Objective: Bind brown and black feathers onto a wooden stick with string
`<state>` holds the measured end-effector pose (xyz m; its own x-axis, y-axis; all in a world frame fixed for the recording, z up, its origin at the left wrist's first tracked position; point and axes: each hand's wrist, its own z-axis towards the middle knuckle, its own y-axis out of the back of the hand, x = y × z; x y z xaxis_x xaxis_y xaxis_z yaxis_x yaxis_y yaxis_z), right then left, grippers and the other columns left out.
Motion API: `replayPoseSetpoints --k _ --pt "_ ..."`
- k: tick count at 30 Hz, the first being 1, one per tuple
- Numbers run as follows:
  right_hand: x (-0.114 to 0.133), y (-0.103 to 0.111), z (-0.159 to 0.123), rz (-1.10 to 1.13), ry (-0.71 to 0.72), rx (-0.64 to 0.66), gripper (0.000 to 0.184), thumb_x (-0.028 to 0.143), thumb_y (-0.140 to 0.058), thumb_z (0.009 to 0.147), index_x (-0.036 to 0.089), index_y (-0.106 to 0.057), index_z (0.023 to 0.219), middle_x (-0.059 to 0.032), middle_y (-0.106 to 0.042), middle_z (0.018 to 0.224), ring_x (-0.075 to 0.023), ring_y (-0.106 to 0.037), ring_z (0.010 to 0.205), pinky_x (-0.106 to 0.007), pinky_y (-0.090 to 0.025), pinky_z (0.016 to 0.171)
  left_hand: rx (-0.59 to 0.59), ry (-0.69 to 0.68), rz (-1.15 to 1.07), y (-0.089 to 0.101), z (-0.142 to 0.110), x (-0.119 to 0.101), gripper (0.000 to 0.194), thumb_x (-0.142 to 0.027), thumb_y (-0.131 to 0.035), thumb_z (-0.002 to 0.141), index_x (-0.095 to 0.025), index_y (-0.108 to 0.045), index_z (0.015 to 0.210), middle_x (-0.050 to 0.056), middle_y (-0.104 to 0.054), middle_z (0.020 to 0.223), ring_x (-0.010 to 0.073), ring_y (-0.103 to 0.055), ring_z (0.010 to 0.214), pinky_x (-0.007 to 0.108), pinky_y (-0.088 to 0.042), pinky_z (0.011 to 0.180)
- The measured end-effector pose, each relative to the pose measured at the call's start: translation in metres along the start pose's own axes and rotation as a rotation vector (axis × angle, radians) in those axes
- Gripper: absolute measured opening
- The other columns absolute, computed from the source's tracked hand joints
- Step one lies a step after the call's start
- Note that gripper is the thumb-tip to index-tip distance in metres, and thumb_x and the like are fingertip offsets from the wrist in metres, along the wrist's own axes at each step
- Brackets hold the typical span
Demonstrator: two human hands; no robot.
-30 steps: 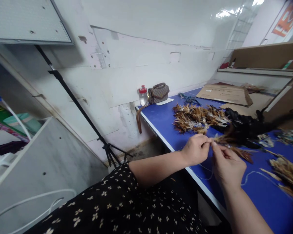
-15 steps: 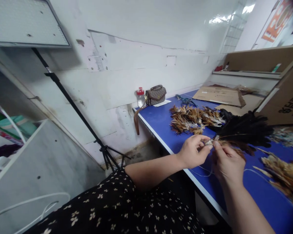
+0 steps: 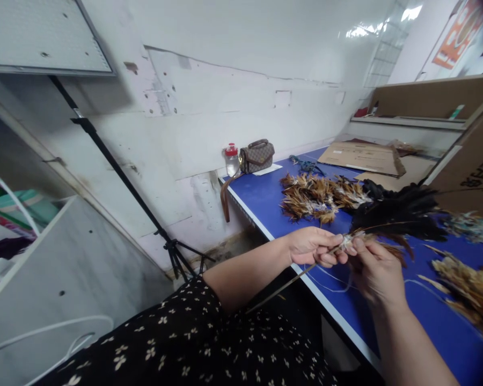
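My left hand (image 3: 310, 245) is closed round a thin stick (image 3: 284, 287) that runs down toward my lap. At the stick's upper end sits a bundle of black and brown feathers (image 3: 398, 217), fanned out to the right over the blue table (image 3: 265, 201). My right hand (image 3: 376, 271) pinches the base of that bundle, right beside the left hand's fingers. A pale string (image 3: 334, 281) trails under both hands across the table.
A heap of brown feathers (image 3: 317, 195) lies farther back, more feathers (image 3: 470, 289) at the right. A small handbag (image 3: 258, 155) and a red-capped bottle (image 3: 231, 158) stand at the far corner. Flat cardboard (image 3: 362, 156) lies behind. A black tripod (image 3: 177, 252) leans on the wall at left.
The feather bundle has swung up and rightward, and its stick now shows below my left hand. My left hand has turned from a pinch to a grip on the stick.
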<state>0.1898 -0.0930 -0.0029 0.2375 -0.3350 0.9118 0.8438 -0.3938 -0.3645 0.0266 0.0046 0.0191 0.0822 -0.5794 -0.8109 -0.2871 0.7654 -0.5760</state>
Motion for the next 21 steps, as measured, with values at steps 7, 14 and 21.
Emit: replayPoseSetpoints --k 7,14,21 --pt "0.000 0.009 0.005 -0.013 0.016 0.140 0.052 0.061 -0.110 0.073 0.020 -0.078 0.071 0.0024 -0.053 0.062 -0.0088 -0.040 0.052 -0.024 -0.036 0.046 -0.011 -0.016 -0.006 -0.012 -0.003 -0.007 0.033 -0.033 -0.101 0.085 -0.008 -0.082 0.094 0.000 -0.061 0.074 0.0029 -0.037 0.053 0.021 -0.024 0.053" --pt "-0.005 0.004 0.007 -0.007 0.081 0.026 0.054 0.059 -0.113 0.067 0.019 -0.076 0.071 0.0044 -0.052 0.062 -0.0088 -0.041 0.054 -0.024 -0.035 0.047 -0.286 -0.276 0.307 -0.026 -0.005 -0.004 0.059 -0.061 -0.106 0.072 -0.012 -0.076 0.082 0.000 -0.064 0.071 0.0057 -0.043 0.056 0.025 -0.028 0.057" --pt "-0.014 -0.007 -0.001 -0.112 0.112 -0.251 0.053 0.060 -0.112 0.067 0.017 -0.087 0.087 0.0025 -0.062 0.064 -0.0102 -0.045 0.054 -0.025 -0.032 0.046 -0.533 -0.620 1.138 -0.018 0.003 0.003 0.038 -0.031 -0.061 0.111 -0.018 -0.066 0.075 0.003 -0.065 0.077 0.0162 -0.059 0.077 0.031 -0.046 0.076"
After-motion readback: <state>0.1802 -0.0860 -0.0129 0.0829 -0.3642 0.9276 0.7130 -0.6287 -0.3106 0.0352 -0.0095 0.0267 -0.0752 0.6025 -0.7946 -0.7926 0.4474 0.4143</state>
